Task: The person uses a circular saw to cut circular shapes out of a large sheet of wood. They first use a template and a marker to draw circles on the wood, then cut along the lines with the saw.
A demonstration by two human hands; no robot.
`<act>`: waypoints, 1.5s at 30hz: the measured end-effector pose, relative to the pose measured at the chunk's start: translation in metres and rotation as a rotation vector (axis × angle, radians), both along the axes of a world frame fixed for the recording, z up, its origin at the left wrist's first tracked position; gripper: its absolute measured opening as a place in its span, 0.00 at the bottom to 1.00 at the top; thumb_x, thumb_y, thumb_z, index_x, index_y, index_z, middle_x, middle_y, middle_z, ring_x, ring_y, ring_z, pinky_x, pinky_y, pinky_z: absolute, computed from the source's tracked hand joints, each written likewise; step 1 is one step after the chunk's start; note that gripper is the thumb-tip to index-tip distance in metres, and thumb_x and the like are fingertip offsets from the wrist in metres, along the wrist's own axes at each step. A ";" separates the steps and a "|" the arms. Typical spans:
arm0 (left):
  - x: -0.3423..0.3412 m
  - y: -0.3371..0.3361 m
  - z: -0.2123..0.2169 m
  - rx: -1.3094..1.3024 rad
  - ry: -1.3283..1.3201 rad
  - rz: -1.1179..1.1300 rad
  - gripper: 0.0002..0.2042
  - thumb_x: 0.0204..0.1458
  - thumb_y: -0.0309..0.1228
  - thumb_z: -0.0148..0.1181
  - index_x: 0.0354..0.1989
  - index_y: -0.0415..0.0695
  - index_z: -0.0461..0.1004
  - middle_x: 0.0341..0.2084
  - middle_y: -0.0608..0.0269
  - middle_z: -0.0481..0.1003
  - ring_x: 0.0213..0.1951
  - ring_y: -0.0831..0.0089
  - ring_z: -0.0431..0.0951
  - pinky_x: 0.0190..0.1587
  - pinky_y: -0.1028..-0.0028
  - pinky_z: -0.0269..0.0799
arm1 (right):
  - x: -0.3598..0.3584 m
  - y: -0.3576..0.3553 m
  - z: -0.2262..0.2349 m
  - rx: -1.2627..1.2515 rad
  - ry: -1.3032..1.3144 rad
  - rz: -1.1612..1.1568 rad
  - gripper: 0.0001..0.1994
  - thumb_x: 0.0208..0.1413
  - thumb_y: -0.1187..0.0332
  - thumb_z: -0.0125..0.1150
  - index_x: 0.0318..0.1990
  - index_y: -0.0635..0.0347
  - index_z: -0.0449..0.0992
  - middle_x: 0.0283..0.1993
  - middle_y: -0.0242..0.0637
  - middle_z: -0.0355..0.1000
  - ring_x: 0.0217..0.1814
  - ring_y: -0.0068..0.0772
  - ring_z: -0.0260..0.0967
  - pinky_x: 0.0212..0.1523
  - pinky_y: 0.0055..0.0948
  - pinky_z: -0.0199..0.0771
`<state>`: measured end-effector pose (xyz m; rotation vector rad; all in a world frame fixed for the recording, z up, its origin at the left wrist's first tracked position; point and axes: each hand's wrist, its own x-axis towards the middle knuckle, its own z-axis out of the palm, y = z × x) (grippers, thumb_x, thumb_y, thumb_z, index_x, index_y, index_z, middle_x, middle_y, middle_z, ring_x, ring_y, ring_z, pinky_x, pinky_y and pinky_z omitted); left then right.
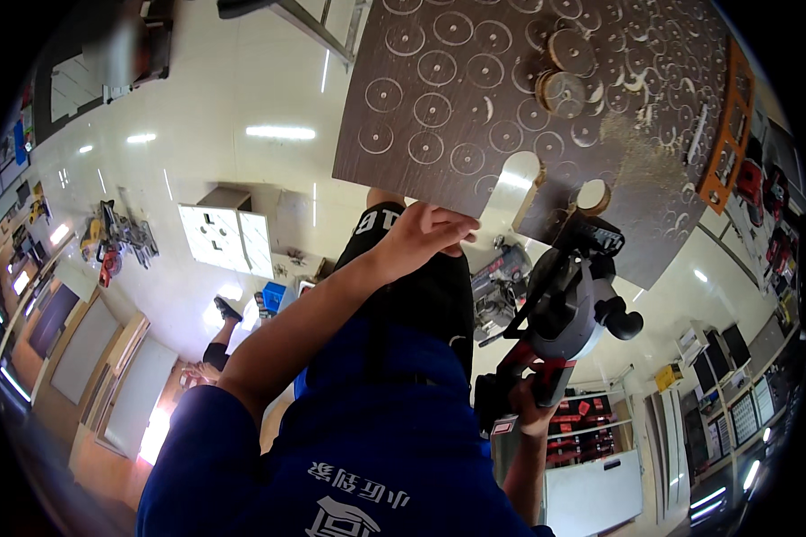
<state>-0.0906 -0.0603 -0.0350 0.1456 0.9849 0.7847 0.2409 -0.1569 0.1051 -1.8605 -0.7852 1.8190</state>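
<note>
the left hand [421, 234] presses, fingers spread, on the near edge of the dark brown wooden board [475, 98] scored with circles. the right hand [530, 404] is clamped on the black and red power drill [560, 313], whose hole saw [593, 197] meets the board's edge just right of the left hand. two cut wooden discs [566, 72] lie on the board.

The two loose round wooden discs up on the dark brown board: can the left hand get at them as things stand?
Probably yes. The left hand rests free at the board's near edge, nothing lies between it and the discs; the right hand holds the black drill off to the side.
</note>
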 end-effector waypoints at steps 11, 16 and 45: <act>0.054 0.024 -0.011 0.131 -0.200 0.029 0.19 0.57 0.32 0.63 0.50 0.31 0.69 0.40 0.54 0.78 0.43 0.73 0.79 0.46 0.75 0.76 | 0.013 -0.015 -0.005 -0.052 -0.052 0.047 0.20 0.53 0.78 0.57 0.55 0.62 0.64 0.25 0.28 0.65 0.20 0.15 0.59 0.21 0.17 0.58; 0.068 0.021 -0.022 0.093 -0.107 -0.069 0.16 0.61 0.33 0.59 0.53 0.37 0.73 0.40 0.62 0.81 0.40 0.80 0.78 0.43 0.78 0.73 | 0.018 -0.012 -0.009 -0.006 -0.067 0.106 0.20 0.50 0.77 0.61 0.52 0.63 0.67 0.30 0.28 0.67 0.25 0.16 0.62 0.26 0.18 0.62; 0.066 0.028 -0.018 0.112 -0.053 -0.040 0.18 0.59 0.38 0.62 0.46 0.32 0.77 0.32 0.58 0.81 0.36 0.78 0.80 0.41 0.78 0.77 | 0.011 -0.021 -0.019 -0.048 -0.013 0.018 0.21 0.49 0.80 0.61 0.51 0.61 0.65 0.29 0.32 0.68 0.25 0.21 0.63 0.27 0.21 0.64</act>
